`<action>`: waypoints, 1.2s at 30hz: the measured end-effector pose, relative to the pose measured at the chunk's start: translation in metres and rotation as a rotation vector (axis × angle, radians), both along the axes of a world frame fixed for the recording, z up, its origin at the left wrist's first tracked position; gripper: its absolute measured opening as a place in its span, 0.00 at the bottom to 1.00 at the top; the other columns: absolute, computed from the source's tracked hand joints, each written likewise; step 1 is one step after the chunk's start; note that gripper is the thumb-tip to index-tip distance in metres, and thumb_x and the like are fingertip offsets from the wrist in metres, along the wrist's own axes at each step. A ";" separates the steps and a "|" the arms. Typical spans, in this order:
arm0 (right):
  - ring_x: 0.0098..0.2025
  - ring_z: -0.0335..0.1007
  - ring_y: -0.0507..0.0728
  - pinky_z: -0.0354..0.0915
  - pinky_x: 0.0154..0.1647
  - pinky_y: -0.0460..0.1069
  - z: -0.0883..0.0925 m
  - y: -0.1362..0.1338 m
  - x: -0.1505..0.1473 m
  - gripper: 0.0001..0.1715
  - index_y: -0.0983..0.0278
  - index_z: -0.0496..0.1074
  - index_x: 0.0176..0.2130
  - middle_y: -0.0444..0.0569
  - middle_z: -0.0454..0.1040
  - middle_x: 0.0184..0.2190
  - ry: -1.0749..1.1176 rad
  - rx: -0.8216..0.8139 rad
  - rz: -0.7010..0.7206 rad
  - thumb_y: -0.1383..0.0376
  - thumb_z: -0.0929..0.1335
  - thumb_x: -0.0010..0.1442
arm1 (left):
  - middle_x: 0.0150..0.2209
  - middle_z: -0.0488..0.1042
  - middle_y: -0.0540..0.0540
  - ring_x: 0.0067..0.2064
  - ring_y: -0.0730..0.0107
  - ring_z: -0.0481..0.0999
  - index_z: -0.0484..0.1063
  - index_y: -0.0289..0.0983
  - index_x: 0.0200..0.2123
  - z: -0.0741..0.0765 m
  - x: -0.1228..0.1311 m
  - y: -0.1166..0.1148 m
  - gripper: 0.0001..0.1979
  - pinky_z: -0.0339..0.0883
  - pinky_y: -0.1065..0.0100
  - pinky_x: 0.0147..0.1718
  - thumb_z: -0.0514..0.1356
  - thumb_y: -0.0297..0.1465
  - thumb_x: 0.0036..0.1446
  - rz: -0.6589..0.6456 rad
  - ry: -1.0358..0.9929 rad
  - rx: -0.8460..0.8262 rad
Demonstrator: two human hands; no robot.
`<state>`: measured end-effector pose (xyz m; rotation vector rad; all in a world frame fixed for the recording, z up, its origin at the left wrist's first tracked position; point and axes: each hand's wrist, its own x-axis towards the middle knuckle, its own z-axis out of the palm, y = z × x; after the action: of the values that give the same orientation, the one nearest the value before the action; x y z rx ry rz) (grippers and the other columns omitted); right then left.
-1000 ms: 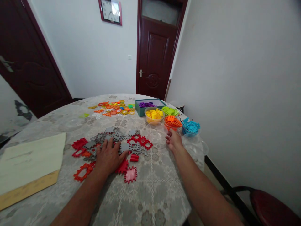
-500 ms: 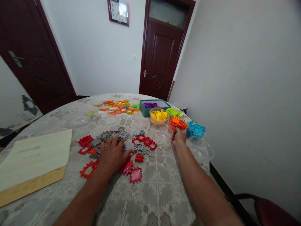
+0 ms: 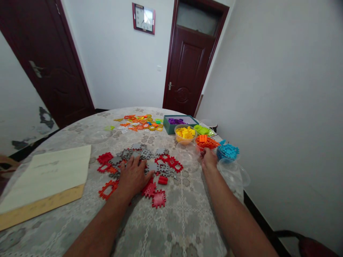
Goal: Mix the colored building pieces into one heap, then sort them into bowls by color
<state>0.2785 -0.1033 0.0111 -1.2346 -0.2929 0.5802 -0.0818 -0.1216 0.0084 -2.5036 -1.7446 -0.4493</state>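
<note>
My left hand [image 3: 135,177] lies flat with fingers spread over a loose pile of grey notched plastic building pieces [image 3: 146,153]. Red building pieces [image 3: 159,198] sit around it, and an orange ring-like piece [image 3: 107,190] is beside my left wrist. My right hand [image 3: 209,159] is at the near side of a tub of orange building pieces [image 3: 207,142]. Its fingers are curled closed; what they grip, possibly the tub's rim, is hidden. Just right of this hand stands a tub of blue pieces [image 3: 228,151].
Yellow pieces [image 3: 185,133] fill a clear tub behind a clear lid [image 3: 187,151]. A green box [image 3: 169,128] holds purple pieces. Lime pieces [image 3: 203,130] are at the back right, mixed orange pieces [image 3: 143,123] farther back. Paper sheets [image 3: 50,175] lie left; clear plastic lids [image 3: 233,175] lie right.
The view has turned slightly left, so everything appears shifted right. The orange pieces look a little more spread toward the blue tub. My left hand stays on the pile.
</note>
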 end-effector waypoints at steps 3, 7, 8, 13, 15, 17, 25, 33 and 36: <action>0.18 0.66 0.49 0.66 0.18 0.41 0.007 -0.001 0.001 0.06 0.60 0.66 0.29 0.36 0.69 0.16 0.021 0.019 -0.071 0.67 0.69 0.51 | 0.69 0.67 0.33 0.71 0.37 0.60 0.78 0.41 0.56 0.000 -0.001 0.000 0.25 0.48 0.34 0.68 0.59 0.50 0.65 0.004 -0.003 -0.022; 0.19 0.68 0.49 0.71 0.22 0.42 0.023 -0.004 0.001 0.07 0.61 0.66 0.29 0.36 0.70 0.17 0.020 0.064 -0.084 0.68 0.70 0.50 | 0.68 0.68 0.32 0.70 0.37 0.62 0.78 0.41 0.56 0.002 0.000 0.001 0.25 0.49 0.33 0.67 0.59 0.50 0.65 0.002 0.009 -0.032; 0.20 0.69 0.49 0.71 0.22 0.42 0.028 -0.006 0.000 0.08 0.61 0.66 0.29 0.36 0.70 0.18 0.014 0.076 -0.078 0.68 0.70 0.50 | 0.68 0.68 0.32 0.70 0.36 0.62 0.78 0.41 0.56 0.002 0.000 0.000 0.25 0.49 0.32 0.67 0.59 0.50 0.65 0.002 0.007 -0.031; 0.22 0.70 0.49 0.74 0.26 0.43 0.053 -0.019 -0.015 0.07 0.61 0.67 0.28 0.37 0.70 0.19 -0.024 0.133 0.000 0.67 0.71 0.50 | 0.68 0.68 0.32 0.71 0.36 0.61 0.76 0.41 0.59 0.002 -0.001 -0.004 0.26 0.49 0.33 0.68 0.60 0.50 0.65 0.009 -0.025 0.004; 0.23 0.71 0.49 0.75 0.29 0.43 0.062 -0.023 -0.026 0.07 0.62 0.68 0.29 0.37 0.71 0.20 -0.040 0.154 0.048 0.67 0.72 0.50 | 0.68 0.68 0.33 0.71 0.37 0.61 0.75 0.42 0.59 0.002 -0.003 -0.005 0.26 0.50 0.34 0.68 0.61 0.49 0.65 0.015 -0.039 0.023; 0.24 0.72 0.49 0.76 0.31 0.44 0.071 -0.027 -0.039 0.08 0.62 0.69 0.29 0.38 0.71 0.21 -0.065 0.169 0.129 0.66 0.73 0.49 | 0.67 0.69 0.33 0.71 0.38 0.62 0.75 0.42 0.59 0.002 -0.005 -0.004 0.25 0.51 0.35 0.68 0.61 0.49 0.65 0.029 -0.046 0.028; 0.27 0.72 0.52 0.74 0.32 0.46 0.076 -0.032 -0.117 0.09 0.62 0.70 0.29 0.40 0.71 0.21 -0.119 0.116 0.457 0.63 0.74 0.50 | 0.65 0.70 0.33 0.69 0.41 0.64 0.75 0.41 0.58 -0.003 -0.017 0.009 0.24 0.54 0.37 0.68 0.61 0.48 0.66 -0.024 -0.117 -0.017; 0.24 0.61 0.52 0.59 0.25 0.46 0.032 -0.010 -0.169 0.10 0.60 0.68 0.24 0.40 0.68 0.19 -0.393 -0.073 0.599 0.60 0.70 0.53 | 0.58 0.76 0.35 0.61 0.55 0.75 0.73 0.36 0.58 -0.012 -0.032 0.032 0.18 0.67 0.52 0.63 0.53 0.29 0.70 -0.043 -0.345 0.129; 0.26 0.59 0.53 0.52 0.25 0.47 0.025 -0.004 -0.173 0.12 0.60 0.68 0.21 0.40 0.66 0.18 -0.531 -0.108 0.594 0.63 0.71 0.52 | 0.55 0.78 0.35 0.59 0.57 0.77 0.71 0.34 0.59 -0.020 -0.034 0.037 0.22 0.69 0.53 0.63 0.49 0.22 0.67 -0.002 -0.420 0.176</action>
<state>0.1054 -0.1074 0.0362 -1.3972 -1.1116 0.7709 -0.1161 -0.0842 -0.0116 -2.4115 -1.7283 -1.1445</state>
